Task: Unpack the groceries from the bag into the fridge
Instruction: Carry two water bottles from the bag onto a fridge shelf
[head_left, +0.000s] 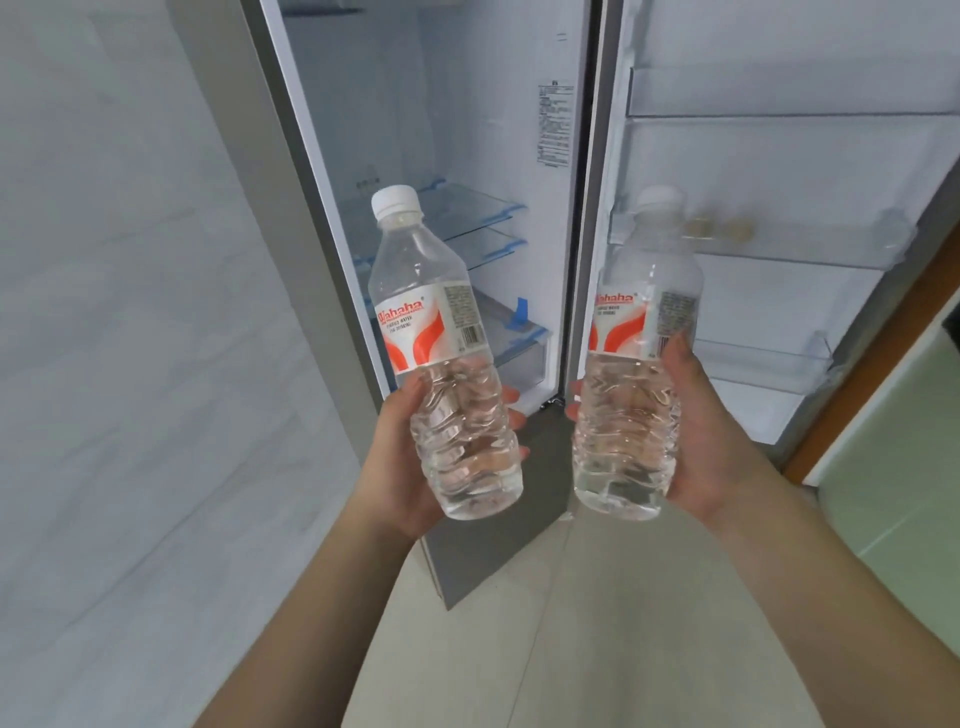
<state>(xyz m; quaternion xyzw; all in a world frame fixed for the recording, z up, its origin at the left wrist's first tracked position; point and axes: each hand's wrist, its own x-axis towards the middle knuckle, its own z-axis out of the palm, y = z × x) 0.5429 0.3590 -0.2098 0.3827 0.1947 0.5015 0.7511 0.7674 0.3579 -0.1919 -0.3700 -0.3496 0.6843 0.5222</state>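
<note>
I see the left hand (402, 457) with fingers curled round the ribbed base of one water bottle (441, 353), and the right hand (698, 441) likewise gripping another bottle (641, 353). Both labels read "Wahaha", held upright before the open fridge (467, 130).

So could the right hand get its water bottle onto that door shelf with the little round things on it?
Probably yes. The right hand holds its bottle upright just in front of the open door, and the door shelf shows free room to the right of the round items. Nothing stands between them.
</note>
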